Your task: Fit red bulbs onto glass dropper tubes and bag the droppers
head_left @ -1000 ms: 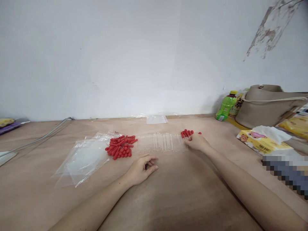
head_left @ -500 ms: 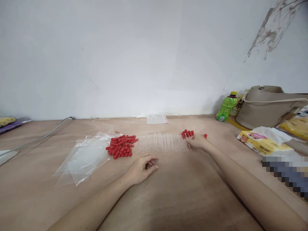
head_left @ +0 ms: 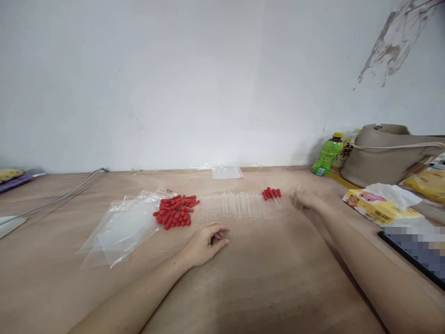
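My left hand (head_left: 207,243) rests on the table, fingers loosely curled and apart, holding nothing, just below a row of thin clear tubes (head_left: 232,206). A pile of red rubber bulbs (head_left: 175,212) lies at the row's left end. Several tubes with red bulbs (head_left: 271,193) on their tops lie at the right end. To the right of them, my right hand (head_left: 306,198) is blurred, its fingers closed on a thin clear tube (head_left: 296,199) that stands roughly upright.
Clear zip bags (head_left: 121,229) lie at the left, another bag (head_left: 227,173) by the wall. A grey cable (head_left: 74,190) crosses the left side. At the right are a green bottle (head_left: 327,155), a bag (head_left: 378,157), a tissue pack (head_left: 378,206) and a dark blurred-out object (head_left: 413,257).
My right hand has moved right, away from the bulb-topped tubes, with a thin tube in its fingers. The single red bulb beside it no longer shows. My left hand has stayed put.
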Available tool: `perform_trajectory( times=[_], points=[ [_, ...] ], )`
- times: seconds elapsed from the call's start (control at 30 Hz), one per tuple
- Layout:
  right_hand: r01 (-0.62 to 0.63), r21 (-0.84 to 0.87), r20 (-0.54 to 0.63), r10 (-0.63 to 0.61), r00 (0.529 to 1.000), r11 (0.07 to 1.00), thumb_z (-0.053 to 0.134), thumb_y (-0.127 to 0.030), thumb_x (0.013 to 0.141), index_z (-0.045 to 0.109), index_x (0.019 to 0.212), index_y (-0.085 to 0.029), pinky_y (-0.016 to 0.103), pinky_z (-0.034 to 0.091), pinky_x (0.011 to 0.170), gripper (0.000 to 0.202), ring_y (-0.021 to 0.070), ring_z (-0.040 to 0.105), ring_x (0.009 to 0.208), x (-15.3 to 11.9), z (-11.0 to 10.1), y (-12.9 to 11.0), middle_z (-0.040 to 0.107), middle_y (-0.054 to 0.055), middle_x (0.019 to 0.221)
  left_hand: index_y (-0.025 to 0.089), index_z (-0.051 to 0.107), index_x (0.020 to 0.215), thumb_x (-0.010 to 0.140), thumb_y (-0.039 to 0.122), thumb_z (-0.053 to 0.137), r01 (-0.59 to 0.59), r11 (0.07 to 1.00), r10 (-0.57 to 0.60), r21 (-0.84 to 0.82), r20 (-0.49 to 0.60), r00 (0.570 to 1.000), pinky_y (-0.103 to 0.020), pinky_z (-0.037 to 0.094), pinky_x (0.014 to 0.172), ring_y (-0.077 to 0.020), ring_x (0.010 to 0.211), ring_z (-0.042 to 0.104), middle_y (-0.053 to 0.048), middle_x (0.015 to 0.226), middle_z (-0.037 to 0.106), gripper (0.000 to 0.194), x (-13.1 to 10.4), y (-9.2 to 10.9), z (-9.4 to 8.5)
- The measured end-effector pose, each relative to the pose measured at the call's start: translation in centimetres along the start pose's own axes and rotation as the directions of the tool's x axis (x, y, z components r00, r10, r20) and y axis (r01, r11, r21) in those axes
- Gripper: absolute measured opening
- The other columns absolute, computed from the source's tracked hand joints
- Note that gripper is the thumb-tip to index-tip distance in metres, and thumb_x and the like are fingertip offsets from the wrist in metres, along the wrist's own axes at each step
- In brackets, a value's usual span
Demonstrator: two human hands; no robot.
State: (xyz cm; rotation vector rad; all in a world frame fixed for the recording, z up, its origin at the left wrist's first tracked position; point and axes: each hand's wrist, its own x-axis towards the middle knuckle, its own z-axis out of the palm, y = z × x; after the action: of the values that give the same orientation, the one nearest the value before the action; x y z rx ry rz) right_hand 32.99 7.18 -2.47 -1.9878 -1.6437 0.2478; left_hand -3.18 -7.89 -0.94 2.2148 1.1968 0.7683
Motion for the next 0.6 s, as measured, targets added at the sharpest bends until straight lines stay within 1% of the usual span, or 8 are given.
perform_trajectory(
  times=[0.07,0.17,0.3,0.37,0.5,0.6],
  points=[
    [-0.031,-0.046,0.039,0.032,0.999,0.998,0.045,-0.028,0.071,0.053,0.043,-0.014,0.033,0.041,0.059,0.032,0.0259,0.058,0.063,0.0,0.4,-0.4,0.054,0.011,0.046,0.017,0.058,0.100,0.077,0.023,0.053,-0.002,1.000,0.002,-0.002,-0.004,1.000,-0.025,0.047,0.069,-0.0132,0.076,0.056,-0.004,0.089,0.059,0.024,0.0,0.0,0.0],
    [-0.016,-0.086,0.078,0.023,0.997,0.996,0.044,-0.031,0.072,0.055,0.048,-0.015,0.029,0.041,0.060,0.031,0.0218,0.058,0.064,-0.4,0.8,-1.3,0.055,0.008,0.049,0.018,0.059,0.100,0.077,0.024,0.053,0.002,1.000,-0.002,0.004,-0.005,1.000,-0.026,0.048,0.069,-0.0133,0.075,0.056,-0.004,0.089,0.059,0.024,0.0,-0.1,0.0],
    [-0.017,-0.139,0.108,0.032,0.994,0.990,0.051,-0.033,0.069,0.052,0.042,-0.016,0.029,0.041,0.059,0.032,0.0216,0.057,0.064,-1.2,0.9,-2.0,0.051,0.006,0.044,0.018,0.058,0.100,0.077,0.024,0.054,0.005,1.000,-0.005,0.010,-0.003,1.000,-0.026,0.048,0.069,-0.0134,0.075,0.056,-0.004,0.088,0.060,0.025,-0.1,0.0,0.0],
    [-0.020,-0.157,0.100,0.036,0.994,0.987,0.053,-0.033,0.067,0.049,0.038,-0.017,0.030,0.040,0.058,0.033,0.0228,0.057,0.063,-1.6,0.9,-2.1,0.050,0.007,0.042,0.018,0.058,0.100,0.076,0.023,0.054,0.007,1.000,-0.007,0.013,-0.003,1.000,-0.026,0.048,0.069,-0.0136,0.075,0.056,-0.004,0.088,0.060,0.025,-0.1,0.0,0.0],
    [-0.006,-0.151,0.044,0.013,0.999,0.988,0.055,-0.035,0.066,0.045,0.037,-0.018,0.030,0.039,0.057,0.035,0.0241,0.056,0.064,-2.0,0.7,-2.5,0.050,0.007,0.043,0.018,0.059,0.099,0.077,0.025,0.054,0.000,1.000,0.000,0.005,-0.015,1.000,-0.026,0.048,0.069,-0.0138,0.075,0.056,-0.004,0.088,0.060,0.024,-0.1,-0.1,0.0],
    [0.043,-0.092,0.021,-0.041,0.999,0.995,0.052,-0.031,0.067,0.047,0.040,-0.017,0.026,0.036,0.053,0.031,0.0197,0.055,0.058,-2.3,0.4,-3.4,0.051,0.005,0.046,0.018,0.059,0.100,0.077,0.025,0.054,0.002,1.000,-0.002,0.003,-0.018,1.000,-0.026,0.048,0.070,-0.0138,0.075,0.056,-0.004,0.088,0.060,0.025,-0.1,-0.2,0.1]
  ],
)
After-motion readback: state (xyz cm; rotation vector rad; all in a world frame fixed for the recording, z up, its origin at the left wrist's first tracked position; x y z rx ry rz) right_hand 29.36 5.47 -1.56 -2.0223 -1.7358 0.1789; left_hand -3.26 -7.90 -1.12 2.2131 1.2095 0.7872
